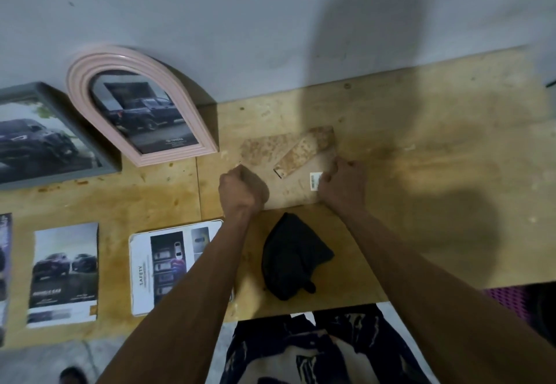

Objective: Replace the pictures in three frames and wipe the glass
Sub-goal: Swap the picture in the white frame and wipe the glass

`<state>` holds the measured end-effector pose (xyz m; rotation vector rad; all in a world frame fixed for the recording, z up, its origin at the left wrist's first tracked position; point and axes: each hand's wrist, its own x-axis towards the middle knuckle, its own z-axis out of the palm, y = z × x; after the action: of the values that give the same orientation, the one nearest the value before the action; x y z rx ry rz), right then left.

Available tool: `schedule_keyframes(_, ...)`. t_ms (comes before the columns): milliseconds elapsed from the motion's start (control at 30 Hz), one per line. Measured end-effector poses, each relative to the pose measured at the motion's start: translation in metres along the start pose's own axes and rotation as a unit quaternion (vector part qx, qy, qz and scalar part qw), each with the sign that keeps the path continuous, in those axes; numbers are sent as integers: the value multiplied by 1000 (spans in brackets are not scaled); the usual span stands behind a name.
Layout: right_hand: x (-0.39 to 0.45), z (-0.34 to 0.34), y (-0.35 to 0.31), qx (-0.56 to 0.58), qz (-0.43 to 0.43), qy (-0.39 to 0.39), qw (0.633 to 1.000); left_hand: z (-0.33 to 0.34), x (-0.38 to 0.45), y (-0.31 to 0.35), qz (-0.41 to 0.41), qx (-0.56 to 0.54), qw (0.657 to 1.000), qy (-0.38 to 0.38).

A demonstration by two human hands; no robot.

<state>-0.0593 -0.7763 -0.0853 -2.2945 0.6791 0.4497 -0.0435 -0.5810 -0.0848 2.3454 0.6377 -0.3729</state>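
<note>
A picture frame [288, 191] lies face down on the wooden table, its brown backing up, with a mottled stand flap [305, 151] and a barcode sticker [314, 181]. My left hand [242, 188] is curled into a fist at the backing's left edge and seems to grip it. At the right edge, beside the sticker, my right hand [343, 182] curls its fingers on the backing. A black cloth [293, 257] lies bunched just in front of the frame, between my forearms.
A pink arched frame [90, 64] with a truck picture and a grey frame [45, 87] with a car picture lean against the wall at left. Loose prints lie at front left: a car picture [64, 272] and a "SAFETY" sheet [165, 266]. The table edge [316, 308] is near my body.
</note>
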Motion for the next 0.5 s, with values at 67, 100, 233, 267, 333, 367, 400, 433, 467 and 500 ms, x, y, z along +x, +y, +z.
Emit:
schedule_keyframes(67, -1, 2, 0, -16, -11, 7, 1000, 2, 4, -4, 9, 27, 1000, -12)
schedule_keyframes(100, -2, 3, 1, -21, -15, 10, 1000, 2, 6, -9, 4, 30, 999, -14)
schedule_keyframes(233, -7, 3, -3, -34, -17, 20, 999, -8, -2, -8, -1, 10, 1000, -28)
schedule_keyframes(267, -12, 4, -6, -42, -22, 31, 998, -13, -7, -6, -7, 2, 1000, -29)
schedule_keyframes(333, -25, 9, -13, -52, -43, 54, 996, -23, -15, -14, -20, -13, 1000, -21)
schedule_keyframes(367, -33, 15, -18, -53, -61, 59, 995, -30, -18, -22, -15, -20, 1000, -17)
schedule_keyframes(400, -41, 22, -22, -58, -83, 54, 993, -38, -22, -32, -7, -26, 1000, -14)
schedule_keyframes(433, -51, 32, -27, -65, -108, 41, 991, -46, -25, -42, 1, -33, 999, -8)
schedule_keyframes(467, -61, 42, -33, -67, -134, 24, 988, -56, -29, -53, 5, -45, 999, -4)
schedule_keyframes(500, -73, 53, -39, -62, -158, 8, 985, -67, -33, -66, 9, -56, 998, -1)
